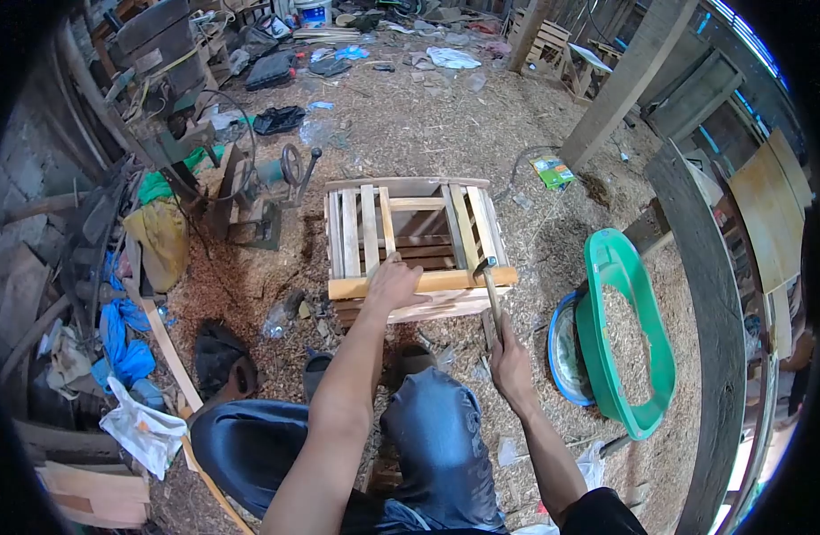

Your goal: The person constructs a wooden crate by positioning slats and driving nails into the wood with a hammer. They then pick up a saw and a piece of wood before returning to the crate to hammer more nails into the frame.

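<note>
A slatted wooden crate point(416, 234) stands on the sawdust floor in front of my knees. My left hand point(391, 282) rests on its near top rail, fingers pressing a slat. My right hand point(509, 360) grips the handle of a hammer point(490, 287), whose metal head touches the near right corner of the crate.
A green plastic tub point(626, 332) holding sawdust leans on a blue basin point(560, 352) at my right. A machine with a handwheel point(263, 192) stands left of the crate. Rags, bags and a wooden slat point(171, 349) lie at left. A wooden post point(626, 78) rises at the back right.
</note>
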The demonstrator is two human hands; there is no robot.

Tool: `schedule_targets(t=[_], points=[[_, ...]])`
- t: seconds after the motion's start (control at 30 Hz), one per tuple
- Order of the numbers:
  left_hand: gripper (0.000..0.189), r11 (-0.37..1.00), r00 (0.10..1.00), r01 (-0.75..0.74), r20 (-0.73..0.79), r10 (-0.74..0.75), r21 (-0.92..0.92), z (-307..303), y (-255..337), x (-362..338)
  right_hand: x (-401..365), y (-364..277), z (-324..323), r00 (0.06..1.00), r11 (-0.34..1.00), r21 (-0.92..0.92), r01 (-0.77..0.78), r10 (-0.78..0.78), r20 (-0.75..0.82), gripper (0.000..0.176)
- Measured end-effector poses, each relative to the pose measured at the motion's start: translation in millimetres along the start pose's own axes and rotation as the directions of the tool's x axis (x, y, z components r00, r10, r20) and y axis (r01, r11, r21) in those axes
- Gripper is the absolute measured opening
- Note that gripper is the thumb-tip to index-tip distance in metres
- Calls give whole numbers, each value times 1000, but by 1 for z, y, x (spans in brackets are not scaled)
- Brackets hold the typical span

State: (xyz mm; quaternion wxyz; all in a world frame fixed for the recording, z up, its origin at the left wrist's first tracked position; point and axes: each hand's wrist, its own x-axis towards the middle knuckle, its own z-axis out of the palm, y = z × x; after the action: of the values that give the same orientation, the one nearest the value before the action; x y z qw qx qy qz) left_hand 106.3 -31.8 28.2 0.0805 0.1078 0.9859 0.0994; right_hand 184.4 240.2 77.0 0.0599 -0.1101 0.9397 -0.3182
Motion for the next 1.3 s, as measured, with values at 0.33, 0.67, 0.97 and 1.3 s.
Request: schedule_targets(t=[0.33, 0.67, 0.97, 1.3], points=[[65, 1000, 996, -28, -90, 28, 0, 3, -3, 2, 40, 31, 16, 993, 994, 106, 20, -7, -120, 53], [61, 998, 995, -35, -93, 39, 47, 1, -2, 3, 22, 29, 12, 981, 964, 264, 1, 50, -185, 50], [64, 997, 990, -50, -131, 57, 57, 5, -1, 0, 3, 20, 14, 997, 960, 279, -10, 32, -74, 49], [62, 998, 998, -32, -54, 34, 45, 4, -4, 4, -1, 15, 18, 997, 951, 307, -33, 52, -55, 51]])
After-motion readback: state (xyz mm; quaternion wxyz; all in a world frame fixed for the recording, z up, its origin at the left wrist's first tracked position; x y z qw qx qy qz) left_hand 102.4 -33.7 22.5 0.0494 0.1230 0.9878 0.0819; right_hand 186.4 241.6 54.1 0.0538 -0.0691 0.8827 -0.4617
